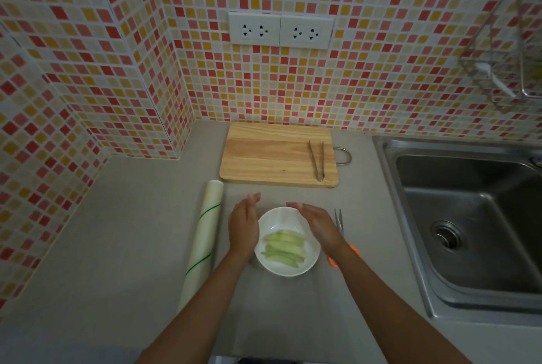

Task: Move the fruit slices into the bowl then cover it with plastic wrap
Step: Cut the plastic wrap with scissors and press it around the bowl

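White china is what sits between your hands: the bowl (286,242) rests on the grey tabletop (132,217) directly in front of you, and the pale green fruit slices (284,247) lie side by side inside it, towards the near half. Your left hand (244,224) stands on edge just beside the bowl's left rim, fingers straight and together, grip open and holding nothing. Your right hand (315,224) slants over the bowl's right rim, palm turned inward, fingers also spread flat, grip open and empty. A sheet of plastic wrap may already lie over the bowl and the tabletop near you, since faint straight edges show there, but the film is too clear to be sure. Left of your left arm the roll of plastic wrap (202,243) lies lengthwise on the tabletop, with green lines across it. Partly hidden under your right wrist are the scissors (339,222) with orange handles. Behind the bowl sits the wooden cutting board (272,155), bare except for metal tongs (317,161) at its right end. Off to your right lies the steel sink (469,217).
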The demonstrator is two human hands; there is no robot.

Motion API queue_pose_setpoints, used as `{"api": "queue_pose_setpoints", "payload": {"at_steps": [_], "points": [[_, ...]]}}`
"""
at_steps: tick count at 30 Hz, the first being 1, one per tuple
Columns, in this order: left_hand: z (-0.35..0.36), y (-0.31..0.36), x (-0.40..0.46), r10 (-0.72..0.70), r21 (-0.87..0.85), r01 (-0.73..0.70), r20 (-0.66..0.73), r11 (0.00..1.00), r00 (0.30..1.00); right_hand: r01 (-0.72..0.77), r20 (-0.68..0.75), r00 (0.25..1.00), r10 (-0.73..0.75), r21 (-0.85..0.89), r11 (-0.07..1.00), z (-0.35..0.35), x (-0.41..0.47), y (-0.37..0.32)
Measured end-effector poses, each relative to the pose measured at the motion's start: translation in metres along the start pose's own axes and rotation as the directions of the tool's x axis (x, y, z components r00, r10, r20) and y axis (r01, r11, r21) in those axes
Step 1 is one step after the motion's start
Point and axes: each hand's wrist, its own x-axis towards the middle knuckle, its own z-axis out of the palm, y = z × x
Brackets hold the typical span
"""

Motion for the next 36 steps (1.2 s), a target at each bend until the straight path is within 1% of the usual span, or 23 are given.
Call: {"api": "queue_pose_setpoints", "payload": {"at_steps": [2, 3, 4, 6, 8, 10, 14, 16, 18, 20, 26, 29, 32, 34, 36], "points": [[-0.002, 0.0, -0.003, -0.089, -0.096, 0.078, -0.113, 0.992, 0.99, 0.004, -0.041, 0.999, -0.003, 0.017, 1.0, 0.003, -0.004, 0.007], [-0.003, 0.0, -0.006, -0.138, -0.147, 0.119, -0.126, 0.982, 0.982, 0.008, -0.073, 0.997, -0.005, 0.042, 0.999, 0.005, -0.005, 0.01], [-0.004, 0.0, -0.01, -0.18, -0.174, 0.16, -0.108, 0.972, 0.978, 0.009, -0.104, 0.995, -0.002, 0.073, 0.997, 0.006, -0.007, 0.013], [-0.005, -0.001, -0.016, -0.225, -0.143, 0.219, -0.026, 0.965, 0.974, 0.009, -0.144, 0.99, 0.007, 0.108, 0.994, 0.008, -0.009, 0.015], [-0.007, -0.002, -0.016, -0.247, -0.033, 0.249, 0.056, 0.968, 0.967, 0.016, -0.16, 0.987, 0.002, 0.109, 0.994, 0.008, -0.01, 0.016], [-0.011, 0.0, -0.013, -0.312, 0.036, 0.31, 0.147, 0.95, 0.939, 0.027, -0.166, 0.986, -0.008, 0.114, 0.993, 0.008, -0.011, 0.017], [-0.017, 0.007, -0.006, -0.391, 0.025, 0.399, 0.258, 0.917, 0.883, 0.024, -0.187, 0.982, -0.004, 0.106, 0.994, 0.008, -0.011, 0.017], [-0.018, 0.009, -0.006, -0.401, -0.026, 0.428, 0.3, 0.904, 0.865, 0.019, -0.186, 0.983, 0.0, 0.102, 0.995, 0.008, -0.012, 0.017], [-0.02, 0.01, -0.006, -0.386, -0.059, 0.427, 0.329, 0.902, 0.862, 0.02, -0.192, 0.981, -0.001, 0.095, 0.995, 0.008, -0.012, 0.017], [-0.019, 0.009, -0.003, -0.359, -0.039, 0.394, 0.336, 0.918, 0.871, 0.031, -0.194, 0.981, -0.014, 0.086, 0.996, 0.007, -0.013, 0.017], [-0.015, 0.002, -0.001, -0.23, 0.072, 0.219, 0.261, 0.973, 0.938, 0.044, -0.189, 0.981, -0.032, 0.06, 0.997, 0.005, -0.014, 0.017], [-0.013, -0.003, -0.001, -0.187, 0.104, 0.168, 0.22, 0.98, 0.957, 0.038, -0.196, 0.98, -0.026, 0.061, 0.997, 0.005, -0.015, 0.015], [-0.009, -0.006, -0.006, -0.191, 0.048, 0.186, 0.144, 0.981, 0.971, 0.034, -0.209, 0.978, -0.02, 0.064, 0.997, 0.007, -0.016, 0.015], [-0.005, -0.009, -0.012, -0.205, -0.014, 0.207, 0.068, 0.978, 0.976, 0.039, -0.232, 0.973, -0.023, 0.063, 0.997, 0.008, -0.017, 0.015], [-0.004, -0.013, -0.018, -0.215, -0.071, 0.216, 0.024, 0.974, 0.976, 0.037, -0.251, 0.968, -0.019, 0.067, 0.997, 0.01, -0.018, 0.014]]}}
